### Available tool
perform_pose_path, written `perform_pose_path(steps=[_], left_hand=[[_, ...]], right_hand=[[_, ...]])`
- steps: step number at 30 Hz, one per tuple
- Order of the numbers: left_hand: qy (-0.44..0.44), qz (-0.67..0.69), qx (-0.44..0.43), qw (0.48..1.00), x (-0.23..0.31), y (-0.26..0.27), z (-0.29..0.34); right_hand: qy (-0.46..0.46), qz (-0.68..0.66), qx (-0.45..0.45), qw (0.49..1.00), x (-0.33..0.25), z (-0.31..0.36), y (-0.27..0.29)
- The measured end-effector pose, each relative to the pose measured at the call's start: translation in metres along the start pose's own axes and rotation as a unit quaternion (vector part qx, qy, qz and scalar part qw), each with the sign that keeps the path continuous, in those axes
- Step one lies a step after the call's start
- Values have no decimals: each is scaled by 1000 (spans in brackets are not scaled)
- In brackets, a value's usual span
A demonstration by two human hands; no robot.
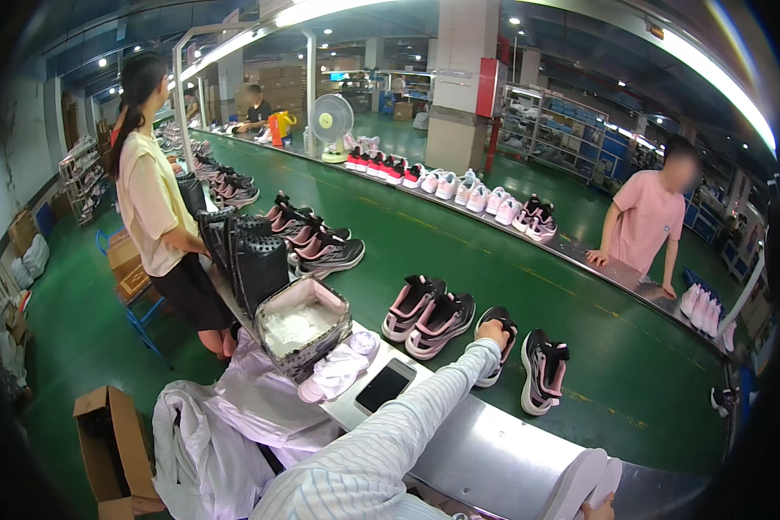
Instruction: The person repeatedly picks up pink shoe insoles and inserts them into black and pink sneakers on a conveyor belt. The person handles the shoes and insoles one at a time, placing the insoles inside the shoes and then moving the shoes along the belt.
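Note:
My left arm, in a striped pale sleeve, reaches across the metal bench edge. My left hand (494,333) is closed on the upper part of a black sneaker (491,373) standing on the green conveyor belt (459,225). To its left stands a pair of black-and-pink sneakers (442,325); to its right, a single matching sneaker (542,374) sits apart. At the lower right edge, my right hand (600,508) grips a pair of pale shoes (581,484), long white soles showing. Its fingers are partly cut off by the picture's edge.
A phone (385,386) lies beside a patterned basket (303,334) and white cloth. More sneakers (325,247) and black bins (256,260) stand leftward. Red and white shoes (442,185) line the far ledge. One person (160,199) stands left, another (650,208) far right.

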State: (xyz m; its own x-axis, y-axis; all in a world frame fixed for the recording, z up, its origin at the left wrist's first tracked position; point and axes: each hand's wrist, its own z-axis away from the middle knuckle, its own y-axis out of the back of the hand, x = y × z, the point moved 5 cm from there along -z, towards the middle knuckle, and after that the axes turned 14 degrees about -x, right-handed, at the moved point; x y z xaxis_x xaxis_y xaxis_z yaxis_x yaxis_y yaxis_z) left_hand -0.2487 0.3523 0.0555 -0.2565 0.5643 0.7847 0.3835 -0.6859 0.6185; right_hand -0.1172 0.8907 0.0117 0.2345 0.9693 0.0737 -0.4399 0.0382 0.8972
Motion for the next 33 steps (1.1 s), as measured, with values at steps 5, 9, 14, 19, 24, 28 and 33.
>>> perform_pose_path(steps=[5, 9, 14, 19, 24, 28, 33], left_hand=[[28, -157, -58, 985, 9, 23, 17], [-30, -140, -32, 989, 26, 42, 35], [-95, 212, 167, 958, -41, 185, 124], [-34, -27, 387, 921, -111, 279, 185], [111, -294, 294, 903, -217, 318, 210], [-131, -305, 372, 867, -117, 262, 182], [-291, 162, -118, 936, 38, 61, 112]], right_hand=[[-16, -6, 32, 999, -25, 28, 33], [-40, -71, 72, 994, -22, 69, 73], [217, -209, 249, 920, 43, -6, 65], [372, -443, 33, 815, -77, 84, 139], [535, -337, -121, 765, -217, 46, 157], [709, -189, -1, 680, -255, 21, 173], [615, -168, -128, 760, -257, -17, 167]])
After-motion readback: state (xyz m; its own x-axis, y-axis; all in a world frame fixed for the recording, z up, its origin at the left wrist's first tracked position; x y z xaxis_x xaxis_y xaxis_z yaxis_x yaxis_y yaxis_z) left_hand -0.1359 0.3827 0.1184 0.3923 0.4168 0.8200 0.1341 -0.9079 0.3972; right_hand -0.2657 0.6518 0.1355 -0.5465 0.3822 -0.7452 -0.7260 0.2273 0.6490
